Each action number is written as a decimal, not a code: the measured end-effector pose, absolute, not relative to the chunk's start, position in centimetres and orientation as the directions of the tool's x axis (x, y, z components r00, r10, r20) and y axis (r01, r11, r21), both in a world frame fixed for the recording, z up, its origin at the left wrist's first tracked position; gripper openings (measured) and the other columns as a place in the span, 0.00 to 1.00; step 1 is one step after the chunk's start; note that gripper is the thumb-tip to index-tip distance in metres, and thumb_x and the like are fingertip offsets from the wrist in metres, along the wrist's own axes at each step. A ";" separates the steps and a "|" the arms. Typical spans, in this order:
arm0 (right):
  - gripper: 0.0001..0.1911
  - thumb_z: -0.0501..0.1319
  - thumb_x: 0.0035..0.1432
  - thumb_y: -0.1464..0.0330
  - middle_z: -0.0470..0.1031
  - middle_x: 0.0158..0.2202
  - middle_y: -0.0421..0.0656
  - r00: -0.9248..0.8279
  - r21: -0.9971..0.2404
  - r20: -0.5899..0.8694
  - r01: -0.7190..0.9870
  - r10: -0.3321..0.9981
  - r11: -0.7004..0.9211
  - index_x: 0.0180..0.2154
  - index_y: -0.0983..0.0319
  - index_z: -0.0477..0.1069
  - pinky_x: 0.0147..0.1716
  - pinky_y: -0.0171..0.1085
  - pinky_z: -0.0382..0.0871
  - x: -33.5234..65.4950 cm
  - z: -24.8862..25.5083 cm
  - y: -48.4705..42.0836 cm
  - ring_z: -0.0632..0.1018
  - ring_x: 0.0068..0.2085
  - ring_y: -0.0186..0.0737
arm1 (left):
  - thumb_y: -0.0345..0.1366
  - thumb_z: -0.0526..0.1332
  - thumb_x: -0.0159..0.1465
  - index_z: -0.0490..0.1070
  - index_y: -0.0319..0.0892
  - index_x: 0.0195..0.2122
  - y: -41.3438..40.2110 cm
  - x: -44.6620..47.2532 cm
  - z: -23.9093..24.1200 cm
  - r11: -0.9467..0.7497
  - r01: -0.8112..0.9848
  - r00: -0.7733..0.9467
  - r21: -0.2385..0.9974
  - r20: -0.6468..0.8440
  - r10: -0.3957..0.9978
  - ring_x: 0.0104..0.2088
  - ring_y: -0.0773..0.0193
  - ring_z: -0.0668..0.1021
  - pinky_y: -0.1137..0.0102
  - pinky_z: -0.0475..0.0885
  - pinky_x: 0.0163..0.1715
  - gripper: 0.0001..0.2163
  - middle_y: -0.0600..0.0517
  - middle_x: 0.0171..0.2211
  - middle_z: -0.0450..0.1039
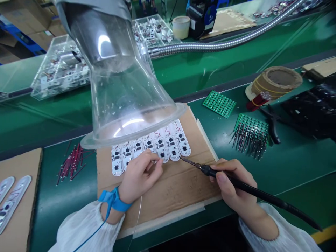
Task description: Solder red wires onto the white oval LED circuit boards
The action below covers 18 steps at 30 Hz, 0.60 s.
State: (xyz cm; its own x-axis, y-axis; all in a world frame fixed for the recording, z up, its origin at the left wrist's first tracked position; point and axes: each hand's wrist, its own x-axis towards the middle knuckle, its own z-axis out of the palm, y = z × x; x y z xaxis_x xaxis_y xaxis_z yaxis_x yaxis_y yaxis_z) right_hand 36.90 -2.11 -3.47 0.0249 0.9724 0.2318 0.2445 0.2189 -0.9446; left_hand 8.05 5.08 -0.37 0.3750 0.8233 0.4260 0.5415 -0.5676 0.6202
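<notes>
A row of several white, round-ended circuit boards (173, 148) lies on a sheet of brown cardboard (178, 182). In my right hand (233, 183) is a black soldering iron (244, 188), gripped like a pen. Its tip reaches the lower end of a board near the right of the row; whether it touches is too fine to tell. My left hand (141, 171), with a blue wrist strap (114, 200), rests over the boards at the left, thumb and forefinger pinched together. A thin solder wire (139, 215) trails out from under it. The fingers partly hide some boards.
A clear fume hood (128, 101) on a metal flexible hose (223, 45) hangs low over the row's far end. Red wires (73, 162) lie left. Green boards (219, 104), pliers (273, 127) and a tape roll (278, 82) stand right. Parts trays (60, 70) sit behind.
</notes>
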 end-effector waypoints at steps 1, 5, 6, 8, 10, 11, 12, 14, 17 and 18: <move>0.05 0.65 0.71 0.70 0.77 0.37 0.40 0.017 -0.946 0.225 0.245 0.974 0.214 0.48 0.56 0.75 0.32 0.37 0.74 36.9 -3.5 -2.1 0.80 0.34 0.38 | 0.25 0.62 0.71 0.68 0.44 0.39 5.1 8.1 -0.5 -0.569 0.544 0.379 0.617 0.424 0.822 0.24 0.72 0.63 0.74 0.59 0.26 0.07 0.62 0.25 0.53; 0.04 0.65 0.71 0.69 0.78 0.37 0.40 0.013 -0.945 0.222 0.251 0.975 0.211 0.47 0.56 0.74 0.32 0.37 0.74 36.8 -3.4 -1.9 0.79 0.33 0.38 | 0.26 0.62 0.71 0.68 0.44 0.39 5.1 8.1 -0.7 -0.564 0.549 0.378 0.617 0.418 0.826 0.24 0.72 0.64 0.74 0.60 0.26 0.06 0.62 0.25 0.54; 0.04 0.65 0.71 0.69 0.78 0.37 0.40 0.017 -0.946 0.230 0.240 0.973 0.219 0.47 0.56 0.74 0.31 0.37 0.73 36.7 -3.3 -1.9 0.79 0.32 0.38 | 0.26 0.62 0.71 0.69 0.44 0.40 5.0 8.1 -0.7 -0.562 0.549 0.375 0.619 0.418 0.827 0.24 0.71 0.64 0.73 0.60 0.26 0.06 0.62 0.25 0.55; 0.03 0.64 0.72 0.68 0.77 0.35 0.40 0.035 -0.950 0.252 0.196 0.967 0.241 0.47 0.57 0.75 0.30 0.36 0.73 36.4 -3.0 -1.6 0.78 0.31 0.38 | 0.26 0.62 0.71 0.69 0.44 0.40 5.0 8.0 -0.8 -0.562 0.547 0.369 0.621 0.424 0.827 0.24 0.71 0.64 0.73 0.60 0.26 0.06 0.61 0.25 0.55; 0.03 0.62 0.74 0.67 0.76 0.34 0.40 0.082 -0.951 0.288 0.145 0.954 0.275 0.46 0.57 0.74 0.29 0.36 0.73 36.0 -2.7 -1.4 0.78 0.30 0.37 | 0.26 0.62 0.71 0.69 0.44 0.40 5.0 7.9 -0.9 -0.565 0.540 0.360 0.623 0.436 0.825 0.24 0.71 0.64 0.73 0.60 0.26 0.06 0.61 0.25 0.55; 0.04 0.62 0.74 0.66 0.76 0.33 0.40 0.112 -0.948 0.304 0.130 0.946 0.289 0.47 0.57 0.74 0.28 0.35 0.73 35.8 -2.6 -1.2 0.78 0.30 0.37 | 0.26 0.62 0.71 0.69 0.44 0.40 5.0 7.8 -0.9 -0.567 0.538 0.356 0.624 0.442 0.824 0.24 0.71 0.64 0.73 0.60 0.26 0.06 0.61 0.25 0.55; 0.04 0.61 0.75 0.66 0.76 0.34 0.40 0.136 -0.945 0.318 0.125 0.938 0.302 0.47 0.57 0.74 0.27 0.35 0.72 35.8 -2.5 -1.1 0.77 0.29 0.37 | 0.26 0.62 0.71 0.69 0.44 0.40 5.1 7.8 -0.9 -0.568 0.536 0.353 0.624 0.446 0.823 0.24 0.71 0.64 0.73 0.60 0.26 0.06 0.61 0.25 0.55; 0.06 0.61 0.76 0.65 0.75 0.34 0.40 0.130 -0.934 0.346 0.143 0.929 0.328 0.50 0.56 0.74 0.28 0.36 0.72 35.8 -2.1 -0.8 0.78 0.30 0.37 | 0.26 0.62 0.71 0.69 0.44 0.40 5.1 7.7 -0.8 -0.578 0.533 0.358 0.619 0.454 0.816 0.25 0.70 0.64 0.73 0.60 0.26 0.06 0.61 0.26 0.56; 0.08 0.60 0.76 0.64 0.76 0.36 0.41 -0.026 -0.887 0.386 0.264 0.922 0.379 0.52 0.54 0.76 0.35 0.38 0.74 35.7 -1.1 -0.2 0.79 0.35 0.39 | 0.27 0.62 0.72 0.70 0.44 0.41 4.9 7.8 -0.3 -0.613 0.516 0.413 0.599 0.453 0.790 0.25 0.69 0.65 0.72 0.61 0.27 0.05 0.60 0.26 0.58; 0.08 0.60 0.76 0.64 0.76 0.37 0.41 -0.082 -0.856 0.394 0.329 0.915 0.398 0.51 0.54 0.77 0.37 0.39 0.74 35.5 -0.7 0.0 0.79 0.36 0.40 | 0.27 0.61 0.73 0.70 0.44 0.41 4.7 7.9 0.0 -0.625 0.506 0.437 0.595 0.448 0.780 0.25 0.69 0.66 0.72 0.61 0.27 0.04 0.60 0.26 0.59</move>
